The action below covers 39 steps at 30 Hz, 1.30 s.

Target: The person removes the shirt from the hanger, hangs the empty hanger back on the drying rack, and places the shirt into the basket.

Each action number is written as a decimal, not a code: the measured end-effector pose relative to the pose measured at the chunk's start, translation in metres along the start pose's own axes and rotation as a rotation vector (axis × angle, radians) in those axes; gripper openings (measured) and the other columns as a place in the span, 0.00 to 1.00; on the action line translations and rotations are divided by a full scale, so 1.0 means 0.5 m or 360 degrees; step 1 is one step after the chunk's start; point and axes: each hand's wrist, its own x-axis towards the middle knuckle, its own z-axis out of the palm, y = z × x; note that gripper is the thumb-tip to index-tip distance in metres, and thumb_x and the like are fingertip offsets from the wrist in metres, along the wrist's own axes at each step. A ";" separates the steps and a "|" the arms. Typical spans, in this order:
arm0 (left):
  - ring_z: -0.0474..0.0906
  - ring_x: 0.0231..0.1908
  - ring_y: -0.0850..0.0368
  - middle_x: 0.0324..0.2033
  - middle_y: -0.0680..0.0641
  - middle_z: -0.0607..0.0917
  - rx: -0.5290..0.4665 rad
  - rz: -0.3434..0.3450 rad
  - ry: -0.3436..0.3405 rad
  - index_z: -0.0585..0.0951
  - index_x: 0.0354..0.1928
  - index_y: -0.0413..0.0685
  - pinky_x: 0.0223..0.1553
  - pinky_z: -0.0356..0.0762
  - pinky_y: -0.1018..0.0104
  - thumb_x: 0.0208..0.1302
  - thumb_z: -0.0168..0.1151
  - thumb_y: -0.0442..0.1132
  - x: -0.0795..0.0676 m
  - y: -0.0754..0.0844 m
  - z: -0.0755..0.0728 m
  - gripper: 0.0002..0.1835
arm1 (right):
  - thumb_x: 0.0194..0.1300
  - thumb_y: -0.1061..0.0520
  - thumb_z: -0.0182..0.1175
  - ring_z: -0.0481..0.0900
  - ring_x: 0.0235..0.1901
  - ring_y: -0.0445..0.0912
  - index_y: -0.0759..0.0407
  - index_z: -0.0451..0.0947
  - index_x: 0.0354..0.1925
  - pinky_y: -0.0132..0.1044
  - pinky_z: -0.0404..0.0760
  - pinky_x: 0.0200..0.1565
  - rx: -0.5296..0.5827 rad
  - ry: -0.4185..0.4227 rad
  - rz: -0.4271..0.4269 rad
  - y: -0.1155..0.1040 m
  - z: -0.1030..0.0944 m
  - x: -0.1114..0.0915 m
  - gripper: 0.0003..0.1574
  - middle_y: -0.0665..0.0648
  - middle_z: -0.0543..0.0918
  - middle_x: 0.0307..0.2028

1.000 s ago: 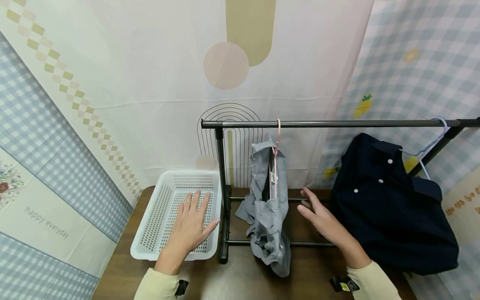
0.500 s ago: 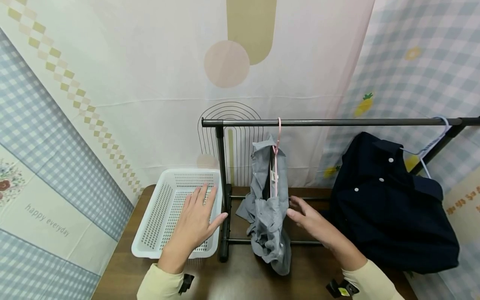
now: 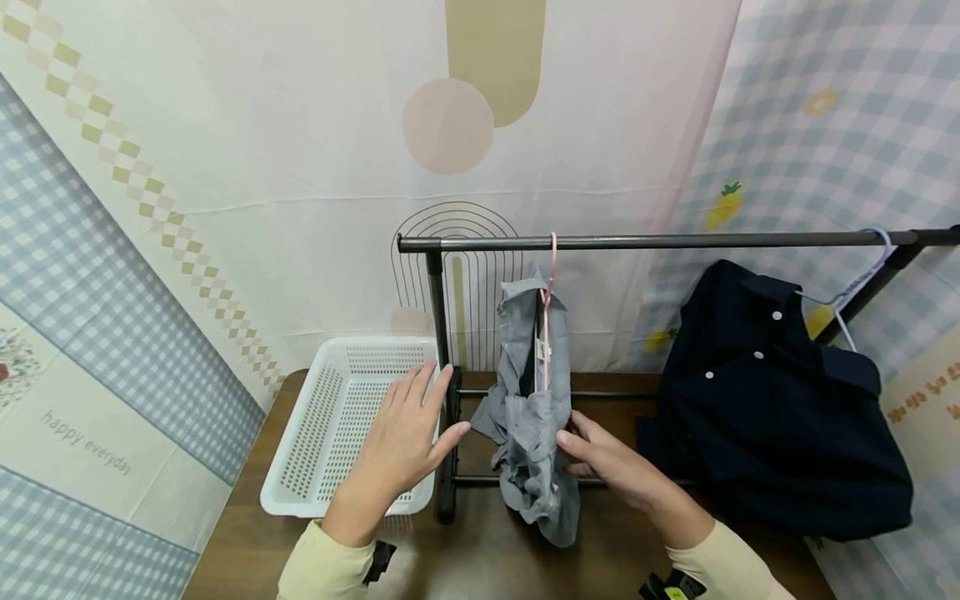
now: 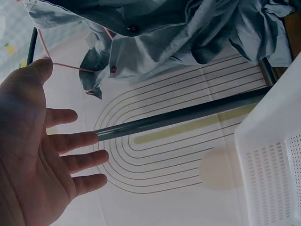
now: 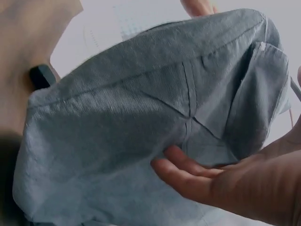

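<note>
A grey shirt (image 3: 536, 433) hangs side-on from a pink hanger (image 3: 547, 308) on a black clothes rack (image 3: 675, 242). My right hand (image 3: 611, 462) is at the shirt's right side. In the right wrist view its fingertips touch the grey cloth, the fingers fairly straight and the thumb apart from them. My left hand (image 3: 401, 442) hovers above the right side of a white basket (image 3: 322, 350), fingers spread, holding nothing. The left wrist view has the left hand (image 4: 51, 155) open-palmed below the shirt, whose dark red buttons (image 4: 134, 29) show there.
On the rack's right end a dark navy shirt (image 3: 787, 425) with white buttons hangs from a light blue hanger (image 3: 851, 292). Basket and rack stand on a brown wooden table (image 3: 405, 567). Patterned cloth (image 3: 300, 125) covers the wall behind.
My right hand has moved left from beside the grey shirt until it touches it. My left hand has shifted right over the basket towards the rack post.
</note>
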 end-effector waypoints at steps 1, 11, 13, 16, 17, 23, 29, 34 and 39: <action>0.70 0.69 0.34 0.70 0.32 0.73 -0.0003 0.0020 0.0027 0.66 0.76 0.41 0.69 0.69 0.40 0.74 0.55 0.61 0.002 0.000 0.000 0.40 | 0.76 0.32 0.49 0.51 0.77 0.71 0.68 0.31 0.81 0.70 0.66 0.69 -0.0006 0.0019 -0.0002 0.000 0.003 0.002 0.62 0.76 0.46 0.79; 0.74 0.66 0.34 0.66 0.32 0.76 -0.0021 0.0139 0.0138 0.68 0.74 0.38 0.68 0.72 0.40 0.79 0.43 0.64 0.043 0.001 -0.002 0.39 | 0.74 0.39 0.56 0.61 0.74 0.63 0.63 0.31 0.82 0.56 0.70 0.69 -0.0010 0.0037 -0.0097 -0.004 0.028 0.019 0.61 0.73 0.52 0.78; 0.74 0.65 0.34 0.65 0.32 0.76 -0.0022 0.0154 0.0155 0.69 0.73 0.38 0.68 0.73 0.40 0.80 0.42 0.64 0.050 0.002 -0.004 0.39 | 0.74 0.41 0.56 0.65 0.72 0.60 0.65 0.35 0.82 0.53 0.72 0.68 0.0001 0.0023 -0.0101 -0.007 0.028 0.022 0.58 0.72 0.58 0.77; 0.76 0.64 0.34 0.63 0.31 0.78 -0.0014 0.0186 0.0186 0.70 0.72 0.37 0.67 0.74 0.41 0.80 0.44 0.63 0.060 0.004 -0.004 0.38 | 0.73 0.44 0.57 0.77 0.60 0.51 0.70 0.44 0.79 0.46 0.79 0.61 0.0029 0.0034 -0.0098 -0.013 0.028 0.026 0.53 0.70 0.73 0.65; 0.76 0.63 0.34 0.63 0.31 0.79 -0.0009 0.0195 0.0194 0.70 0.71 0.37 0.67 0.74 0.41 0.79 0.46 0.62 0.062 0.005 -0.005 0.37 | 0.74 0.46 0.57 0.79 0.56 0.48 0.72 0.47 0.78 0.43 0.80 0.59 0.0054 0.0031 -0.0100 -0.014 0.028 0.026 0.51 0.68 0.77 0.61; 0.76 0.63 0.36 0.61 0.33 0.79 -0.0035 0.0197 0.0190 0.70 0.71 0.36 0.68 0.73 0.44 0.73 0.59 0.57 0.077 0.009 -0.005 0.36 | 0.75 0.52 0.56 0.83 0.50 0.41 0.80 0.51 0.73 0.34 0.84 0.53 0.0300 -0.0047 -0.0086 -0.020 0.030 0.024 0.45 0.59 0.81 0.55; 0.77 0.62 0.36 0.60 0.33 0.79 -0.0072 0.0221 0.0236 0.70 0.71 0.36 0.66 0.75 0.43 0.77 0.51 0.59 0.096 0.007 -0.009 0.36 | 0.75 0.54 0.57 0.84 0.47 0.41 0.80 0.51 0.72 0.32 0.85 0.48 0.0414 -0.0086 -0.0072 -0.022 0.027 0.019 0.44 0.58 0.80 0.52; 0.76 0.62 0.38 0.60 0.34 0.79 -0.0091 0.0258 0.0282 0.70 0.71 0.35 0.67 0.74 0.45 0.79 0.46 0.61 0.121 0.006 -0.025 0.37 | 0.75 0.55 0.58 0.83 0.48 0.41 0.80 0.52 0.72 0.31 0.85 0.48 0.0423 -0.0101 -0.0079 -0.024 0.027 0.017 0.42 0.57 0.79 0.51; 0.75 0.63 0.38 0.61 0.34 0.79 -0.0082 0.0311 0.0336 0.70 0.71 0.34 0.69 0.73 0.47 0.78 0.52 0.57 0.146 0.011 -0.054 0.35 | 0.75 0.56 0.58 0.82 0.50 0.41 0.80 0.50 0.73 0.31 0.85 0.50 0.0422 -0.0103 -0.0103 -0.023 0.026 0.014 0.44 0.58 0.79 0.53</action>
